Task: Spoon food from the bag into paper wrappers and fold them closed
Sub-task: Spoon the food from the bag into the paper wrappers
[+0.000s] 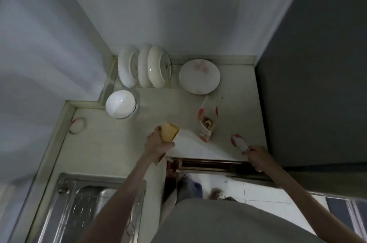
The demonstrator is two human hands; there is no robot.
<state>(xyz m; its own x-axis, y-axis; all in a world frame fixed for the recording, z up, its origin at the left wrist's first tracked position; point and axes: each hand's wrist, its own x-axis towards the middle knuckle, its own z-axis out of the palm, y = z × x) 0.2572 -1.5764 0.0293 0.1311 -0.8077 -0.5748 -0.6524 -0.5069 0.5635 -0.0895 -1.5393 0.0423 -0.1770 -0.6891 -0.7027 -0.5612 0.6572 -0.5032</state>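
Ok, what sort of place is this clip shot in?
Most likely a home kitchen. A steel sink is set into a pale counter in a tiled corner, with white dishes propped on edge against the wall and a plate beside them.

Two hands are seen: the left hand (157, 144) and the right hand (257, 158). One paper wrapper (168, 131) and one spoon (239, 142) are counted. One open bag (206, 123) is found on the desk (111, 143). Three dishes (145, 69) are stood on edge at the back, one flat plate (199, 76) is laid beside them, and one upturned bowl (120, 104) is counted. One sink (85, 203) is visible.
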